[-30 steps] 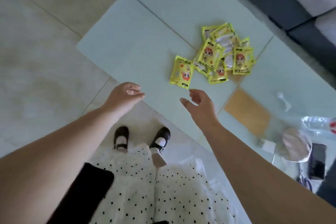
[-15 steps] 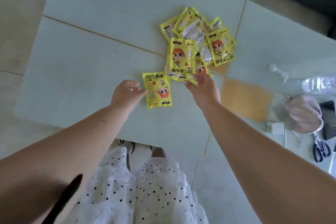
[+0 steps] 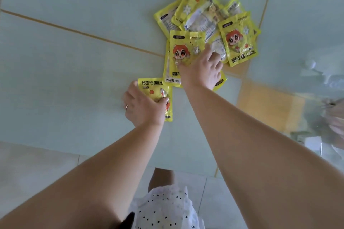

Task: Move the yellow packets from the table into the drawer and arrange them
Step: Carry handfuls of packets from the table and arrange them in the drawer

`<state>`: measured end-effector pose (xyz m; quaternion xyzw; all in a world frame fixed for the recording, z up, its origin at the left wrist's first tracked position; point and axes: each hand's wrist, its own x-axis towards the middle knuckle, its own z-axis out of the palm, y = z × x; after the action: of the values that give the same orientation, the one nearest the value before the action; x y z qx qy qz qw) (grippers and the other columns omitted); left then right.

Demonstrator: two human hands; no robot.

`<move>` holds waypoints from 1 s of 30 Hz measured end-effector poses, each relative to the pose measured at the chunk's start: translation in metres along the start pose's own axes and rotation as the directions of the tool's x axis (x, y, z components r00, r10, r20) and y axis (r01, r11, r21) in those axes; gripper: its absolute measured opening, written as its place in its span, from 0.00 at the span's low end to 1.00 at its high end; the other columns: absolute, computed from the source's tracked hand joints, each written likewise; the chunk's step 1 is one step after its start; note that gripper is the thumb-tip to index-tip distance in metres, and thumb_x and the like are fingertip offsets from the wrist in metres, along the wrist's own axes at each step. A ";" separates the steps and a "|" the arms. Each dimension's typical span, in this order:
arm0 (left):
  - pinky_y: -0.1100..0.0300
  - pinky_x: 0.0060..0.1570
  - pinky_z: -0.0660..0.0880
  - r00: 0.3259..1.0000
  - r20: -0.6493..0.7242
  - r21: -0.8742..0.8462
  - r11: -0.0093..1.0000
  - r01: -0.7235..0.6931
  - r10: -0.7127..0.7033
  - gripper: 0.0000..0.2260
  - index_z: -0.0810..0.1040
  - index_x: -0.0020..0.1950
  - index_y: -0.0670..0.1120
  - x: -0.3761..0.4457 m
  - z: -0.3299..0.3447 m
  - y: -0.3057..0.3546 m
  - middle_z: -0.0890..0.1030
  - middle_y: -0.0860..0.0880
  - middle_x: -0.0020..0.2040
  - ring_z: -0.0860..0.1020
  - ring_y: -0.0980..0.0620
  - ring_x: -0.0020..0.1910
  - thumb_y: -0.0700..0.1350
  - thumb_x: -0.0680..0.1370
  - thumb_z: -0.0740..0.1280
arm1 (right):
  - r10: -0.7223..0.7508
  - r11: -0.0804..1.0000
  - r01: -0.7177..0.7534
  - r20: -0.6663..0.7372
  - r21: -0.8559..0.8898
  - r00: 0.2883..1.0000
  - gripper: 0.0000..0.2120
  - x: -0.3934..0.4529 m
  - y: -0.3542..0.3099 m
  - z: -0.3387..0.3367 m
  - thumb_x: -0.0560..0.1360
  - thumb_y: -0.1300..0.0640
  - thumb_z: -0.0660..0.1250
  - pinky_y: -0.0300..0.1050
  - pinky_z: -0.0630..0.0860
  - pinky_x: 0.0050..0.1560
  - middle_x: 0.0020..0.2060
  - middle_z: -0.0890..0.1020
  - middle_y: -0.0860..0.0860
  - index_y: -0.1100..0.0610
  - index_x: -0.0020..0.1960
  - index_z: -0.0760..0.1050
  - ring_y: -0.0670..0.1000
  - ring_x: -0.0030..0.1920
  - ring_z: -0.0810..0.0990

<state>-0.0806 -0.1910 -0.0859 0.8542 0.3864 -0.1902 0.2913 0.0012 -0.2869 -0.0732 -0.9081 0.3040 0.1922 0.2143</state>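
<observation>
Both hands moved onto packets: left hand (image 3: pixel 144 107) pinches the 7 o'clock packet (image 3: pixel 155 91) for lifting; right hand (image 3: pixel 202 69), fingers spread, presses the pile (image 3: pixel 206 24).

A: Pale green glass-topped table (image 3: pixel 74 72), thin tan seams crossing it, an orange square panel (image 3: pixel 264 106) at right.

B: On it, far of centre, an overlapping heap of glossy yellow hand-warmer packets (image 3: pixel 206 22). One single yellow packet (image 3: pixel 154 89) lies nearer, just left, touching the heap's near edge.

A polka-dot white skirt (image 3: pixel 165 208) hangs over the pale tiled floor (image 3: pixel 37 169) below.
</observation>
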 end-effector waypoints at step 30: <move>0.58 0.50 0.67 0.842 0.239 0.126 0.844 -0.521 0.484 0.25 0.69 0.61 0.43 0.078 0.008 0.204 0.72 0.45 0.61 0.72 0.47 0.59 0.49 0.70 0.75 | -0.193 0.972 0.215 0.205 -0.094 0.960 0.19 0.025 0.067 -0.036 0.71 0.45 0.70 0.51 0.64 0.58 0.59 0.71 0.52 0.54 0.57 0.72 0.56 0.60 0.70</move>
<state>0.1249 -0.2617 -0.0634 0.9259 0.0975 -0.2259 0.2868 -0.0152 -0.3654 -0.0732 -0.9224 0.1748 0.2740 0.2090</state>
